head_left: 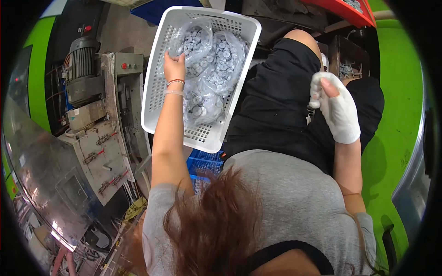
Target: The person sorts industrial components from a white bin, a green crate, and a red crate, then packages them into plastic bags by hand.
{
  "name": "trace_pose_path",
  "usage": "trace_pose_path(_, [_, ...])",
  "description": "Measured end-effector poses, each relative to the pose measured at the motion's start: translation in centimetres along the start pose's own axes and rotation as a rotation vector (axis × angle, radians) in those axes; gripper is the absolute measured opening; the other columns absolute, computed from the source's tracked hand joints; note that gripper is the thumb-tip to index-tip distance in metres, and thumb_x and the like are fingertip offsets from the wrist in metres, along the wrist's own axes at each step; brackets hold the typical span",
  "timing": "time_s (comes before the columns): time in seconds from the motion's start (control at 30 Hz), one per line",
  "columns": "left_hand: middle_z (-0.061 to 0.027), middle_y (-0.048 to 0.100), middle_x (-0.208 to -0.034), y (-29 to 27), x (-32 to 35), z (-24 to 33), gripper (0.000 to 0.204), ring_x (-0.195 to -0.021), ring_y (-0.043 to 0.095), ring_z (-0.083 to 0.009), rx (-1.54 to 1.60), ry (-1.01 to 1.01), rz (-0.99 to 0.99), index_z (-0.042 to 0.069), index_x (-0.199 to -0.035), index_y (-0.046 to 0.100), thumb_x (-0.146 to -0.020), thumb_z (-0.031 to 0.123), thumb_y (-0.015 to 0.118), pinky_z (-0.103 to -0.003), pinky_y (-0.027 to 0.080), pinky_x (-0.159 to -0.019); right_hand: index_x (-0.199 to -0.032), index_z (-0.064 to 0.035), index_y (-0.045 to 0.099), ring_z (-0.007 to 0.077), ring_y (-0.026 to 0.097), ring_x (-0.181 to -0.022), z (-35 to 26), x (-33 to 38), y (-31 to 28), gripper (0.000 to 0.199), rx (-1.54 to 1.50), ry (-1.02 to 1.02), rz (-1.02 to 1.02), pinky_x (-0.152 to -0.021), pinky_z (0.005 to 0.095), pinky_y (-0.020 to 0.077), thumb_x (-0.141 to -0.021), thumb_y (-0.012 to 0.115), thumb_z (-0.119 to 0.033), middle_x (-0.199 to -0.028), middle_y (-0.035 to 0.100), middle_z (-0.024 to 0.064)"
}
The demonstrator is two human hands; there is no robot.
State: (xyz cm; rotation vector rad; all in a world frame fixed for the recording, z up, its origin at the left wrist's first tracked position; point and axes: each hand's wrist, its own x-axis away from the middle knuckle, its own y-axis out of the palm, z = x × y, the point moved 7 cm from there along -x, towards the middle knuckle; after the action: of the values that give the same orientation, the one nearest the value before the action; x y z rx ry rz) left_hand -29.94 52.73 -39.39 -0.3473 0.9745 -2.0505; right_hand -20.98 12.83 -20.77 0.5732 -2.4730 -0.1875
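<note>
A seated person is seen from directly above, with grey shirt, black shorts and reddish-brown hair filling the lower middle of the view. A white perforated plastic basket (159,92) is held out ahead and to the left of the knees, tilted slightly, above a blue crate (202,165) that is partly hidden beneath it. Inside the basket, several clear plastic bags of small round grey parts (212,69) are piled together.

The left hand (174,66) is bare and is reached into the basket, with the fingers closed on the plastic of the uppermost bag at the basket's left side. A thin bracelet and a clear band are worn at the wrist.

The right hand (338,108) is covered by a white glove and is raised over the right thigh, well apart from the basket and to its right. Its fingers are curled around a small pale object; what that object is cannot be told.

To the left of the basket, a worn grey machine (101,138) with a motor on top and a small panel with coloured buttons is seen. A green floor (396,92) is visible on the right, and a red tray (350,11) lies at the top edge.
</note>
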Motion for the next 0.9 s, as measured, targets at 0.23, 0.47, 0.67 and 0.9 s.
trace_pose_path(0.23, [-0.0211,0.062,-0.087,15.4,6.5,-2.5,0.03,-0.086,0.059,-0.0375,-0.085,0.114,-0.752,0.007,-0.098,0.064,-0.082,0.03,0.056,-0.043,0.048,-0.075,-0.097,0.0004,0.056,0.0085,0.047,-0.068,1.3,1.8,-6.0,0.026,0.048,-0.008,0.202,-0.06,0.0217,0.0405,-0.089,0.054,-0.024,-0.078,0.051,0.0019])
trace_pose_path(0.47, [-0.0231,0.057,-0.108,16.2,7.2,-7.7,0.046,-0.097,0.056,-0.0397,-0.551,-0.183,-0.458,-0.004,-0.107,0.052,-0.079,0.031,0.058,-0.045,0.046,-0.084,-0.1,-0.001,0.055,0.0089,0.048,-0.069,2.0,1.2,-8.3,0.027,0.218,0.03,0.261,-0.061,0.0219,0.0406,-0.089,0.054,-0.026,-0.077,0.052,0.0017])
trace_pose_path(0.67, [-0.0202,0.062,-0.1,14.5,7.9,-11.6,0.027,-0.092,0.061,-0.0349,-0.726,-0.263,-0.559,0.007,-0.101,0.059,-0.086,0.028,0.051,-0.042,0.05,-0.076,-0.099,-0.001,0.056,0.0084,0.048,-0.068,2.1,0.0,-8.5,0.029,0.225,0.035,0.252,-0.062,0.0215,0.0407,-0.089,0.055,-0.028,-0.077,0.052,0.0014])
trace_pose_path(0.9, [-0.0147,0.065,-0.089,15.8,9.3,-7.9,0.019,-0.079,0.064,-0.0321,-0.879,0.354,-0.835,0.009,-0.087,0.063,-0.084,0.02,0.048,-0.041,0.052,-0.065,-0.099,0.0,0.056,0.0072,0.047,-0.068,2.9,-1.1,-8.0,0.032,0.28,0.06,0.201,-0.062,0.0201,0.0394,-0.09,0.054,-0.03,-0.077,0.052,0.0002])
